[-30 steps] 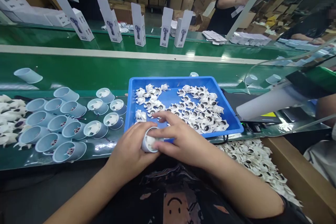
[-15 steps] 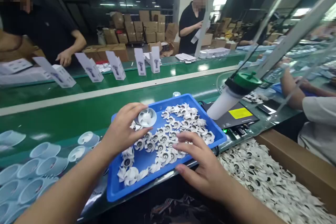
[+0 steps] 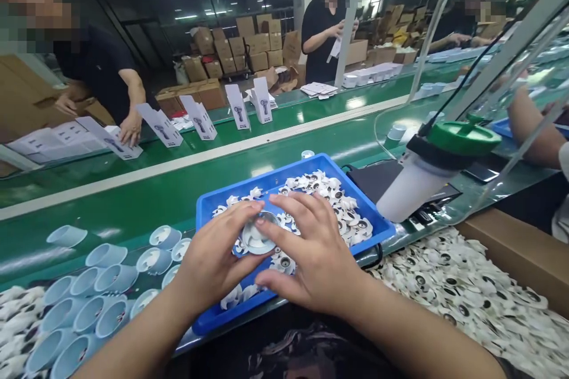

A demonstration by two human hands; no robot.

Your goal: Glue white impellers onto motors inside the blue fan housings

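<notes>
Working at a long, glossy green counter (image 3: 146, 189) w/ a pale strip along it. By its near edge, to the right, see an open brown cardboard carton (image 3: 511, 243) heaped w/ white, curved-blade plastic wheels (image 3: 471, 290), many w/ dark hubs. In front, approx. centre, see a shallow, blue rectangular plastic tray (image 3: 208, 321) w/ more loose wheels.

To the left, see a cluster of pale-blue, tapered plastic cups (image 3: 106, 256). Judging progress: several nearest tray show white inside, so prob. done; those farther left show no white, just small dark/red bits in some, so prob. left to do. Can't tell total; plenty of wheels loose.

Holding a pale, round-mouthed plastic cup (image 3: 260, 253) over the tray, wrapped in left grip (image 3: 211, 254), mouth facing up toward viewer. Keeping right grip (image 3: 317, 254) spread, not closed on anything, w/ one fingertip at cup's mouth; can't tell if touching. Inside, partly behind finger, make out a single white bladed wheel (image 3: 256, 239); seating unclear, so prob. mid-step.
</notes>
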